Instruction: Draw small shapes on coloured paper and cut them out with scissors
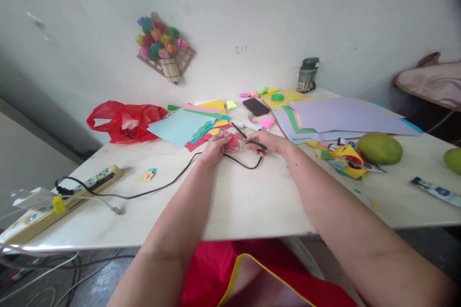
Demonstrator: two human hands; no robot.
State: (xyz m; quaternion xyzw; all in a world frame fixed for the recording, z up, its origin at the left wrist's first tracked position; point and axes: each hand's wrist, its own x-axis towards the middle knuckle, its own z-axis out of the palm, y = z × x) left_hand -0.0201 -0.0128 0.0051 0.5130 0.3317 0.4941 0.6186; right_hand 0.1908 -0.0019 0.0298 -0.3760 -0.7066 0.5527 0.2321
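Note:
My left hand [215, 147] is closed on a small piece of red paper [234, 141] above the middle of the table. Fingers of my right hand [268, 141] wrap round the black handles of a pair of scissors [256, 144]. The scissors' blades point left, close to the red paper; whether they touch it I cannot tell. A black cord [173, 180] runs under my hands toward a white glue gun [251, 125] just behind them. Red sheets with cut coloured shapes [215, 131] lie just beyond my left hand.
Coloured paper sheets [345, 114] spread at the back right, light blue ones [180, 127] at the left. A phone [256, 107], a tumbler [308, 75] and a red plastic bag [129, 122] stand or lie behind. Paper scraps [347, 159], a green fruit [380, 148] and a power strip [104, 178] flank my arms.

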